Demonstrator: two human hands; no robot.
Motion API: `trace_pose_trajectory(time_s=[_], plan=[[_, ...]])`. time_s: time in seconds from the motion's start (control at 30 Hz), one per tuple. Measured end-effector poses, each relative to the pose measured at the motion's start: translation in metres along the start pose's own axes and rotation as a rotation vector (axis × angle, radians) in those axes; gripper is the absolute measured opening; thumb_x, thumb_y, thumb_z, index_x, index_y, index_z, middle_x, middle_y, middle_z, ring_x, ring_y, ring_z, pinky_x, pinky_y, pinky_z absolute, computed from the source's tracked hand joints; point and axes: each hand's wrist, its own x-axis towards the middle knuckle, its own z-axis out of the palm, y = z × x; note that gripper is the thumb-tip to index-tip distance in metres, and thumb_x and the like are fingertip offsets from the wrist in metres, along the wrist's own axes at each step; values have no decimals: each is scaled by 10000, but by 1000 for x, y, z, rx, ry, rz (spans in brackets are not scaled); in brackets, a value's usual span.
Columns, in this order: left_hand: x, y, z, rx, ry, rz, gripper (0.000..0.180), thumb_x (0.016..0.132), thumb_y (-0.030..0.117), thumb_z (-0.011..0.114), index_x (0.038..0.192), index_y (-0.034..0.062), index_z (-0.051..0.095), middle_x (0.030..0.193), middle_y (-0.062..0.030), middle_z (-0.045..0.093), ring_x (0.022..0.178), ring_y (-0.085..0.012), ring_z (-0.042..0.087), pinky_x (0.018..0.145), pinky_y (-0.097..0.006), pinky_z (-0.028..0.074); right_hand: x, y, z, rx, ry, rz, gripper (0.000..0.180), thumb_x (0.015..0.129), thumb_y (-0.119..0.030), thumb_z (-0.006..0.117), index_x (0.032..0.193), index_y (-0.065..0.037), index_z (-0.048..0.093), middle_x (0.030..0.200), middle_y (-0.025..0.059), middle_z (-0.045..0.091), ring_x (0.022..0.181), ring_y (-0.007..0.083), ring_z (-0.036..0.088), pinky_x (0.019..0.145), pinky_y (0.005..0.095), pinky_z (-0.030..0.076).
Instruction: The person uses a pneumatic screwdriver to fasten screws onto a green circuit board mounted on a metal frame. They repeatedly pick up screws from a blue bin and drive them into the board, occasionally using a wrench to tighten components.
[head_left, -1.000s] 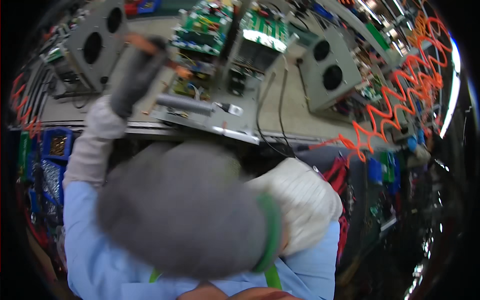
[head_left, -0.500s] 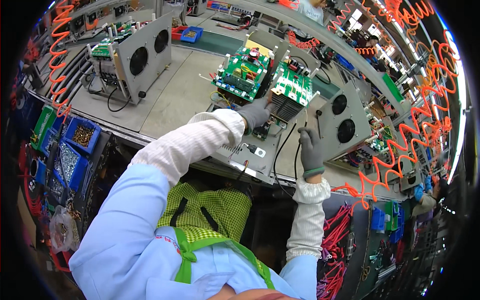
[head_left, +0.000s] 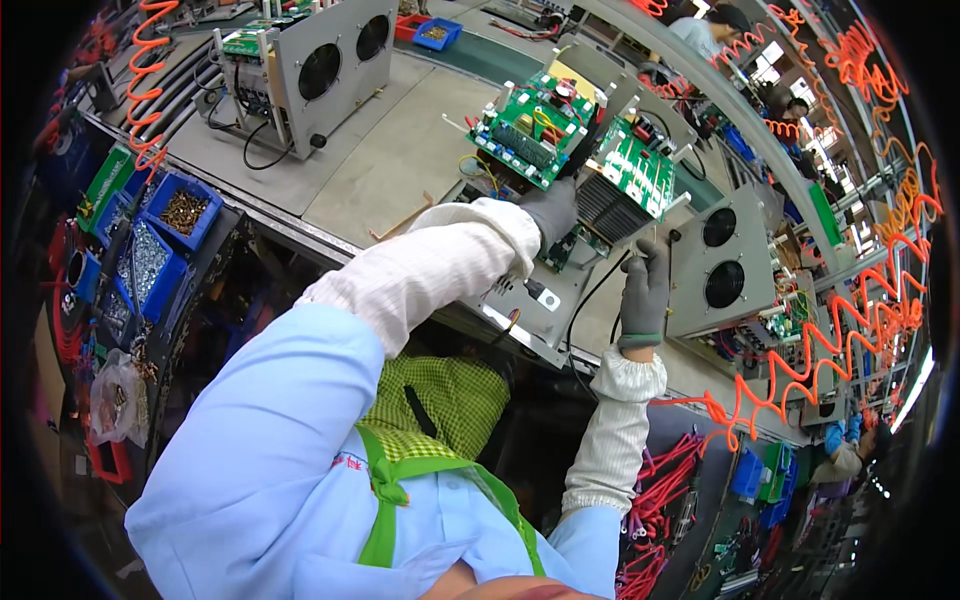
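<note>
An open-framed electronic unit stands in front of me, with a green circuit board (head_left: 528,132) on its left and a finned heat sink (head_left: 612,208) under a second green board (head_left: 640,160). My left hand (head_left: 552,212), in a grey glove, reaches into the gap between them. Its fingertips are hidden there, so what they touch is unclear. To the right of the heat sink, my right hand (head_left: 645,295), also gloved, is raised with its fingers closed on a thin black cable (head_left: 584,310). The unit's grey metal base plate (head_left: 530,322) extends toward me, below my left hand.
Grey cases with twin fans stand on the bench at left (head_left: 320,72) and right (head_left: 722,258). Blue bins of screws (head_left: 183,210) sit at far left. Orange coiled hoses (head_left: 790,385) hang at right, above red cables (head_left: 660,480). A person (head_left: 700,35) is beyond the bench.
The whole view has shifted, with the bench now lying farther right and higher. My left hand is deeper in the gap beside the heat sink. The right fingers have curled closer to the unit.
</note>
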Motion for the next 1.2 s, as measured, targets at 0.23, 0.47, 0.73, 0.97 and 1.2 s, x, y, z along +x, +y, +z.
trace_pose_trajectory(time_s=[0.23,0.47,0.73,0.97,1.2], plan=[[-21,15,-23,101,-18,119,223,870,186,500,1064,96,562,1018,-210,642,956,-402,619,822,-476,504,50,-22,16,-99,76,-306,242,910,-196,562,1092,-37,570,874,124,641,802,220,620,708,332,485],[-20,-5,-7,32,67,254,283,949,342,420,1059,93,498,962,-204,626,854,-421,615,738,-498,494,92,-32,17,-464,179,-489,194,910,-279,541,989,-112,599,900,171,644,812,381,616,683,442,491],[-23,3,-15,92,-31,318,227,922,242,467,1076,82,515,912,-216,638,839,-407,616,736,-495,496,100,-22,20,-522,176,-439,216,908,-337,521,980,-152,606,889,139,648,813,368,620,690,441,491],[-11,-5,-3,157,52,382,196,866,170,538,1002,29,540,837,-228,638,795,-399,628,694,-482,511,89,-34,18,-371,84,-496,166,844,-197,539,968,-141,632,825,132,639,744,328,624,631,408,491],[-18,8,-12,169,22,294,198,889,178,473,984,42,581,897,-228,649,858,-390,644,743,-477,522,57,-32,27,-752,3,-659,320,780,-175,587,1094,-159,645,708,84,567,664,261,596,581,385,489]])
